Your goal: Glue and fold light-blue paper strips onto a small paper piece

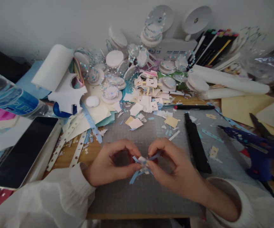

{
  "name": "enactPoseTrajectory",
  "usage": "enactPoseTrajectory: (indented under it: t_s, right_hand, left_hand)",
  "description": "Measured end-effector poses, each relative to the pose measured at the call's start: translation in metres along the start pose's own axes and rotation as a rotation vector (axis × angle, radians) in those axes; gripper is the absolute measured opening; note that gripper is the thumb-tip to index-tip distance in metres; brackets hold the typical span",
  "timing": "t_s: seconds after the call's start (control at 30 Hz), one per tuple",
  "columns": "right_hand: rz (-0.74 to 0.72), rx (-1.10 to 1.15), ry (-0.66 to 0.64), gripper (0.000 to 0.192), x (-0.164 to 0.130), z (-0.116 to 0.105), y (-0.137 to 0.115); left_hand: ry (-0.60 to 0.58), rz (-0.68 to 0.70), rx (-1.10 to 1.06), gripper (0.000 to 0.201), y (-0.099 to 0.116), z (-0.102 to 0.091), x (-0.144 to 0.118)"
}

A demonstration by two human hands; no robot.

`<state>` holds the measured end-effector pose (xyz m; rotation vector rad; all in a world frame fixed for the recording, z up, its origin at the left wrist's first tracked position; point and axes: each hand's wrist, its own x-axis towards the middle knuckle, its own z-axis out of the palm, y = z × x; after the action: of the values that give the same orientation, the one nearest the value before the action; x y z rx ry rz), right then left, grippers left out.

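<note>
My left hand [114, 164] and my right hand [175, 167] meet low over the grey cutting mat [125, 198]. Between them they pinch a small white-and-blue paper piece with narrow blue strips [133, 178] sticking out. My left thumb and forefinger grip its left side, and my right fingertips its right. The fingers and some blur hide its middle. Beyond my hands lie paper scraps [136, 123] and a pile of small white paper cutouts, one with a drawn smiling face [152, 82]. To the right of my right hand lies a black pen-like tube [196, 144].
At right rests a blue glue gun [258, 152] beside dark scissors [260, 126]. Decorated white discs [110, 93] crowd the back. A phone [25, 153], a water bottle [15, 95] and a paper roll [53, 66] occupy the left. Star-punched strips [78, 148] lie near my left sleeve.
</note>
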<state>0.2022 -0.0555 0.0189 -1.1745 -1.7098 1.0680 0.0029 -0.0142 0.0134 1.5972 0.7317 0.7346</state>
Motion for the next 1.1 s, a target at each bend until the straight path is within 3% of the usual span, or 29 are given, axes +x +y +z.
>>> enactPoseTrajectory:
  t_s: [0.4, 0.63, 1.1]
  right_hand:
    - [-0.011, -0.022, -0.063, 0.008, 0.0078, -0.0011, -0.0071]
    - [0.052, 0.008, -0.032, 0.009, 0.0064, 0.0004, -0.0065]
    - [0.098, 0.059, -0.037, 0.007, 0.0089, 0.0046, -0.0044]
  left_hand:
    - [-0.038, 0.055, -0.005, 0.01, 0.0027, -0.0003, 0.002]
    - [-0.059, 0.039, -0.006, 0.012, 0.0023, -0.0004, 0.0011]
    - [-0.093, -0.105, 0.058, 0.015, 0.0042, 0.0029, 0.0036]
